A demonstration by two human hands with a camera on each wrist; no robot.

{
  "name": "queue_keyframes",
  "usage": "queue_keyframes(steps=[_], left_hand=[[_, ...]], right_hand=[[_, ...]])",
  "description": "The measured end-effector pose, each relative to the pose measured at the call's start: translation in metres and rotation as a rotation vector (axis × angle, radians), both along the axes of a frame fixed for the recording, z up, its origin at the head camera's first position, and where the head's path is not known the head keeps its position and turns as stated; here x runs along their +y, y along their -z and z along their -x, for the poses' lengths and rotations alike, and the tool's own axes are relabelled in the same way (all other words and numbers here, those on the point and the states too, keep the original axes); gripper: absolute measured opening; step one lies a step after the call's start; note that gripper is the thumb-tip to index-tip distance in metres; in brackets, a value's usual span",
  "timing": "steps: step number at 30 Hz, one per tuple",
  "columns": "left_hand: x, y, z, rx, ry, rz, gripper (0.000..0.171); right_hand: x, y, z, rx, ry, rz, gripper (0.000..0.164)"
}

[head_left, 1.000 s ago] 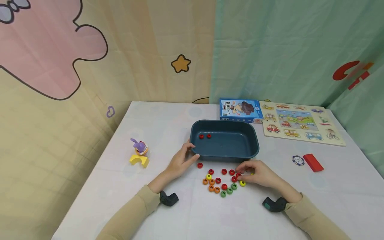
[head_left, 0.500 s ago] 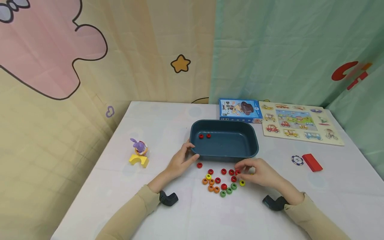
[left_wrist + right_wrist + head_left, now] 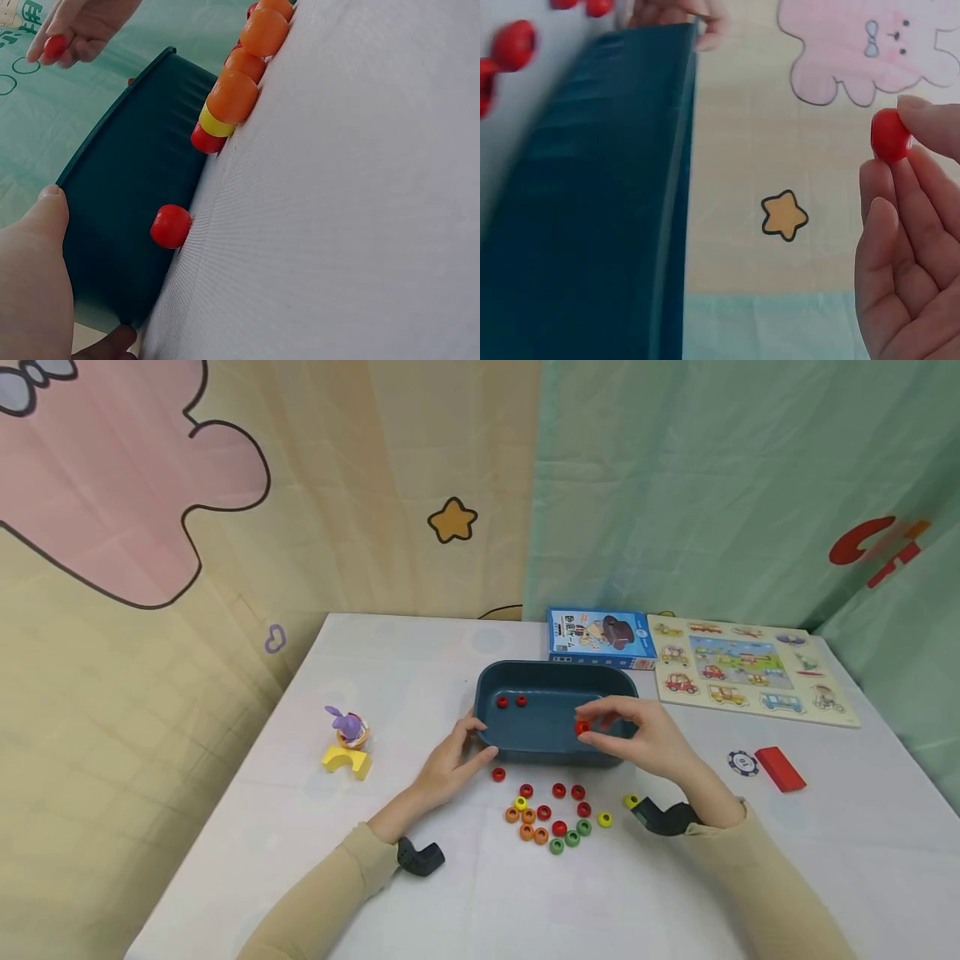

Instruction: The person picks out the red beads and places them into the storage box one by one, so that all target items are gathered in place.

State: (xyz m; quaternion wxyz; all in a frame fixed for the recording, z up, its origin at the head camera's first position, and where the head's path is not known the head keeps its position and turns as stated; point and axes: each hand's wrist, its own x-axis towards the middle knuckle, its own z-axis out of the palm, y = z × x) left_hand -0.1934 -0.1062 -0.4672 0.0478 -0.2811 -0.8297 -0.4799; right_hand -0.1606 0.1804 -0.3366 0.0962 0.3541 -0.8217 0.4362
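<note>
The white-covered table (image 3: 420, 672) bears a dark teal tray (image 3: 536, 732), set flat. The right hand (image 3: 651, 739) is raised over the tray's right part, its thumb and fingertips narrowed on one red bead (image 3: 582, 727); its other fingers are loosely bent. The left hand (image 3: 444, 767) is placed at the tray's left corner nearest the person, thumb against the near wall, fingers round the left end, holding it. Loose beads (image 3: 559, 829) of red, orange, green and yellow lie before the tray. Two more red beads (image 3: 521, 701) rest inside it, toward its left end.
</note>
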Motion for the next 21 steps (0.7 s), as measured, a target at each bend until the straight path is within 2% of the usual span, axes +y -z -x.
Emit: queue_keyframes(steps=[3,5,8,15,17,21], left_hand=[[0.0,0.001,0.0,0.0,0.001,-0.001,0.038],[0.0,0.001,0.0,-0.003,-0.002,0.001,0.038],[0.0,0.0,0.0,-0.006,-0.003,0.002,0.038],[0.0,-0.002,-0.001,-0.014,-0.001,0.003,0.039],[0.0,-0.002,-0.001,-0.012,0.0,0.004,0.039],[0.0,-0.001,-0.001,-0.011,-0.003,0.01,0.039]], right_hand=[[-0.01,-0.003,0.015,-0.065,0.029,0.023,0.028],[-0.016,0.001,0.029,-0.109,0.04,0.019,0.028],[-0.023,0.012,0.056,-0.143,0.015,0.006,0.03],[-0.04,0.009,0.104,-0.248,-0.024,-0.083,0.033],[-0.04,0.019,0.121,-0.277,-0.047,-0.111,0.035],[-0.042,0.033,0.139,-0.342,-0.091,-0.152,0.034]])
